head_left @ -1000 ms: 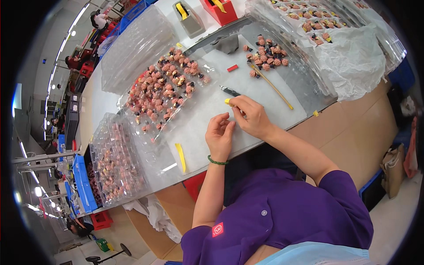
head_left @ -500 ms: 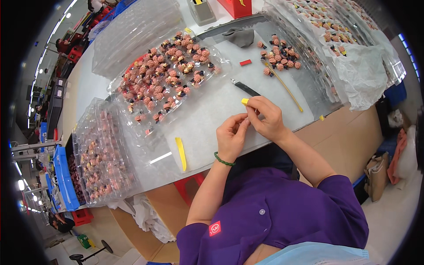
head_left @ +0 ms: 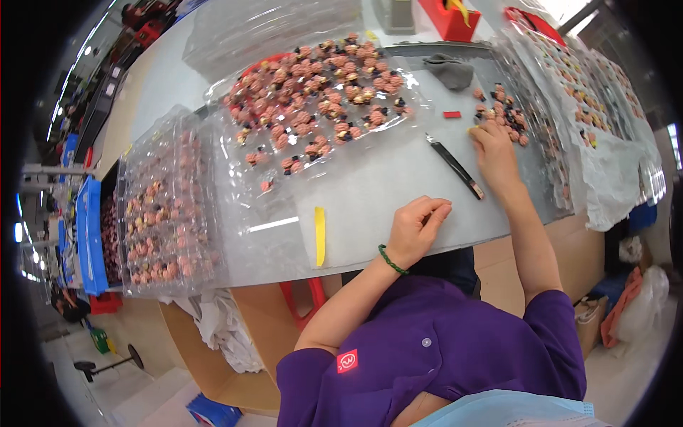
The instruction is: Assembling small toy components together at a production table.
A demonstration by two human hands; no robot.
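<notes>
My left hand point(head_left: 420, 229), with a green bracelet at its wrist, hovers over the near edge of the white work sheet point(head_left: 370, 192). Its fingers are curled with the thumb pressed to them; whatever they hold is hidden. Further right, my right hand point(head_left: 496, 158) reaches to the near left edge of a pile of small pink figures with dark parts point(head_left: 511, 117). Its fingertips are closed together, a bit of yellow showing at them, and their contents cannot be made out. Between the hands lies a slim black craft knife point(head_left: 455, 166) with a pointed metal tip.
A clear blister tray point(head_left: 409, 124) holds many pink figures at centre left, with another filled tray point(head_left: 167, 213) beyond it. A yellow strip point(head_left: 320, 237), red block point(head_left: 452, 114) and grey cloth point(head_left: 449, 72) lie on the table. Stacked trays point(head_left: 562, 78) stand at right.
My hands, together before, are now apart. The right hand has moved away to the pile of pink figures; the left stays near the table's front edge. The view has shifted.
</notes>
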